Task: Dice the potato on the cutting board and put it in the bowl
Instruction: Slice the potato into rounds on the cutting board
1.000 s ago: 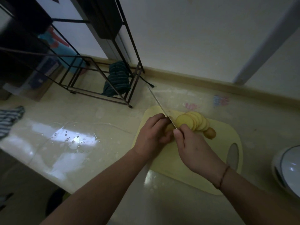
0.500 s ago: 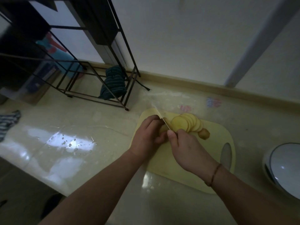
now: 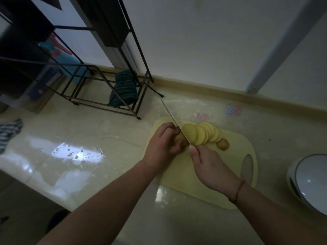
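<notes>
1. Pale yellow plastic cutting board [image 3: 221, 177] on the counter; white bowl [image 3: 311, 183] at its right.
2. My right hand [image 3: 210, 167] grips the steel knife [image 3: 175, 121].
3. My left hand [image 3: 161, 144] clasps the uncut potato end [image 3: 179, 138], blade just right of my fingers.
4. Round yellow slices [image 3: 201, 134] fanned rightward.

— Where's the potato [image 3: 180, 138]?
— Right of the frame's centre, on the pale yellow cutting board [image 3: 235, 156]. Only a small uncut stub shows, mostly covered by curled fingers.
— And what's already cut?
— A row of round yellow slices [image 3: 201, 134] leaning overlapped, running toward the right, with a brown-skinned end piece [image 3: 223, 144] lying flat at the far end.
— The bowl [image 3: 311, 181]?
— White with a dark rim, at the right edge of the frame, partly cut off, well apart from the slices.
</notes>
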`<state>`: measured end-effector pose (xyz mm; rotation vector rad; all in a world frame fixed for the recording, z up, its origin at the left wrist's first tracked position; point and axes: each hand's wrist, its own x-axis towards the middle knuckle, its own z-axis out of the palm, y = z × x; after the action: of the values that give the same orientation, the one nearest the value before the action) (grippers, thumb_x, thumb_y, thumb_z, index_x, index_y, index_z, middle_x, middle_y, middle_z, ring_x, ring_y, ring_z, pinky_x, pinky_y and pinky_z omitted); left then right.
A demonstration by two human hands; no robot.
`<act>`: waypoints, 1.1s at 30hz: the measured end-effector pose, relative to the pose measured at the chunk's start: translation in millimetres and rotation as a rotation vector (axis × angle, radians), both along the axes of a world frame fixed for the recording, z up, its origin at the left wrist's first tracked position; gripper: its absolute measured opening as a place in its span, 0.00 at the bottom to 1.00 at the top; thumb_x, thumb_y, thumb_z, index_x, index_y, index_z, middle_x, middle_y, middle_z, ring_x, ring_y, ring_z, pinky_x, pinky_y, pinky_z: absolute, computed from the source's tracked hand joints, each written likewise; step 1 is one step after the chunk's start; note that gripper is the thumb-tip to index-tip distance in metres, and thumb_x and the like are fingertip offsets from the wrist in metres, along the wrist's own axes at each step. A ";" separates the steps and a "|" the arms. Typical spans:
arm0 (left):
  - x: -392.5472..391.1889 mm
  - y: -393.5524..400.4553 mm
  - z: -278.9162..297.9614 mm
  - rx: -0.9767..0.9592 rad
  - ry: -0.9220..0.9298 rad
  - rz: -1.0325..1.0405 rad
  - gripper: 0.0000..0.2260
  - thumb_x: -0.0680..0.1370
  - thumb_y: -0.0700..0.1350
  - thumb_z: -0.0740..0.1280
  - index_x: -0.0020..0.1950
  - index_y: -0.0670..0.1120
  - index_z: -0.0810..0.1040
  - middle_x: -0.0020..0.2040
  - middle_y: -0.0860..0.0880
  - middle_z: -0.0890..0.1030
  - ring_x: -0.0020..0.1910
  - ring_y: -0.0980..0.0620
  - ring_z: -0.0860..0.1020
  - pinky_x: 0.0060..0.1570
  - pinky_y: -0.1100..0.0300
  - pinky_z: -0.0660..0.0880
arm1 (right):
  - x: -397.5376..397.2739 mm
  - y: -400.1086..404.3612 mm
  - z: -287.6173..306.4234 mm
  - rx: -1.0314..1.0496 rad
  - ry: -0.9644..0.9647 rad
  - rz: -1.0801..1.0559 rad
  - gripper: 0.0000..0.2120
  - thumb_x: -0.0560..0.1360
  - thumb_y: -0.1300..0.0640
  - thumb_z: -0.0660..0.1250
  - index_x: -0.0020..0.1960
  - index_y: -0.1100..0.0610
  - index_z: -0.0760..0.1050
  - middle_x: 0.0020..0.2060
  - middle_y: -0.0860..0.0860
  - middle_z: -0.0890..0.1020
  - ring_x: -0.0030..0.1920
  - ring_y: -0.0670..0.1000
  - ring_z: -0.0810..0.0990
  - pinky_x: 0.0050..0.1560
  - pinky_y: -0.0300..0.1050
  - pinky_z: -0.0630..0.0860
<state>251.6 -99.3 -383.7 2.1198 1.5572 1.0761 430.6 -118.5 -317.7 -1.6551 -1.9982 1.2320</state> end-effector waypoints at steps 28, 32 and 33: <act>0.1 -19.0 4.9 -0.015 0.006 -0.010 0.14 0.81 0.51 0.66 0.61 0.44 0.75 0.61 0.44 0.75 0.56 0.46 0.78 0.51 0.51 0.79 | 17.7 -25.5 57.8 -0.021 0.092 -0.062 0.18 0.79 0.41 0.52 0.37 0.50 0.68 0.27 0.47 0.74 0.34 0.41 0.75 0.34 0.34 0.68; -0.4 -18.3 4.8 -0.019 -0.007 -0.007 0.16 0.82 0.54 0.63 0.61 0.44 0.75 0.61 0.43 0.75 0.55 0.45 0.78 0.52 0.51 0.78 | 17.7 -27.1 62.6 -0.005 0.036 -0.062 0.18 0.79 0.40 0.50 0.38 0.49 0.66 0.30 0.47 0.75 0.34 0.42 0.74 0.37 0.27 0.67; -0.4 -18.5 4.8 -0.017 -0.013 -0.002 0.16 0.81 0.54 0.63 0.61 0.42 0.76 0.60 0.43 0.76 0.55 0.46 0.78 0.52 0.51 0.78 | 17.4 -27.3 63.4 -0.004 0.020 -0.058 0.18 0.79 0.39 0.49 0.38 0.49 0.66 0.31 0.46 0.75 0.35 0.41 0.74 0.38 0.25 0.66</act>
<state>251.3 -117.8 -379.0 2.0983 1.5527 1.0705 448.0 -145.8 -254.2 -1.6844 -1.9231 1.2281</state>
